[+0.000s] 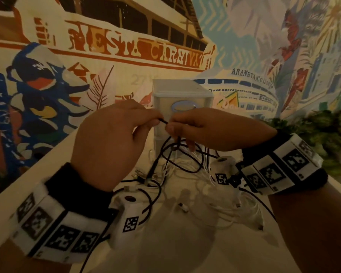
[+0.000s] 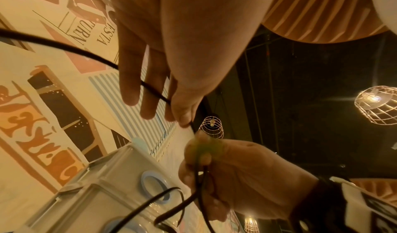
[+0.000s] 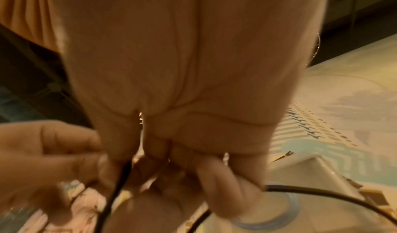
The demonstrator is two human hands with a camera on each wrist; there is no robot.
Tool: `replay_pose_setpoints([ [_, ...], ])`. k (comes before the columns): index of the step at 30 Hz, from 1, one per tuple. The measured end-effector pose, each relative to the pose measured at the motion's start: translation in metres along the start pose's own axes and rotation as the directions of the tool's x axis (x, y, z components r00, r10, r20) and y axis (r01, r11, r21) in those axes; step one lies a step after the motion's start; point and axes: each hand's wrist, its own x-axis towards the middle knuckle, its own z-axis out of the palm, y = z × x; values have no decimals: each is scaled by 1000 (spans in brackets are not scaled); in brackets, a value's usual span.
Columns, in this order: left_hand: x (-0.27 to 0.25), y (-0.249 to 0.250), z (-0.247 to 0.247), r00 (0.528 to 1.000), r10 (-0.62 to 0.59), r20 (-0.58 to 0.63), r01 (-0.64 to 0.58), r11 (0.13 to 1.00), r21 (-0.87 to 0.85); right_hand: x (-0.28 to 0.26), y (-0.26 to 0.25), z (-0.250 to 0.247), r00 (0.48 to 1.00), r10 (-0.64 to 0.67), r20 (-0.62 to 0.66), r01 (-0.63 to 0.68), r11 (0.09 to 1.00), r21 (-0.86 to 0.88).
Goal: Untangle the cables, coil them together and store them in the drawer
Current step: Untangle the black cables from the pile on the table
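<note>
So both hands pinch the black cable (image 1: 164,121) right before the drawer unit (image 1: 182,99): left hand (image 1: 114,138), right hand (image 1: 211,129), white cables (image 1: 220,205) below it on the counter (image 1: 175,243).

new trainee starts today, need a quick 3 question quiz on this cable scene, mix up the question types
1. True or false: both hands pinch the same black cable.
2. Multiple choice: where does the drawer unit stand? A) behind the hands, against the wall B) on the floor C) in the person's lap
3. Fill the blank: the loose cables lying on the table near the right wrist are ____ in colour.

Key:
1. True. The left hand and right hand hold it raised above the pile.
2. A
3. white
</note>
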Motion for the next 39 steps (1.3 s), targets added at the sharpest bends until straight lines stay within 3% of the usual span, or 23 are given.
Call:
replay_pose_setpoints([
  [6, 2, -9, -7, 974, -94, -204, 76, 993, -95, 0, 7, -4, 999, -13, -48, 13, 1000, 4],
  [14, 5, -22, -12, 962, -164, -219, 153, 986, -66, -1, 21, -1, 990, 126, 70, -117, 986, -119],
  [20, 2, -15, -8, 976, -206, -71, 211, 975, 66, 1, 19, 1, 995, 95, 5, -92, 977, -192],
  [24, 1, 5, -5, 994, -17, 109, 13, 999, 39, 5, 14, 5, 998, -8, -60, -5, 978, -207],
  [27, -2, 10, 3, 976, 27, 217, -42, 997, 66, 6, 7, 6, 987, -117, -113, 89, 970, -227],
  [34, 1, -5, -1, 1000, 0, 23, 0, 999, -33, 7, 10, 13, 990, -103, -97, 91, 988, -122],
  [39, 2, -10, -6, 985, -57, -161, 47, 997, -68, 8, 16, 12, 995, -44, -92, 36, 996, -82],
])
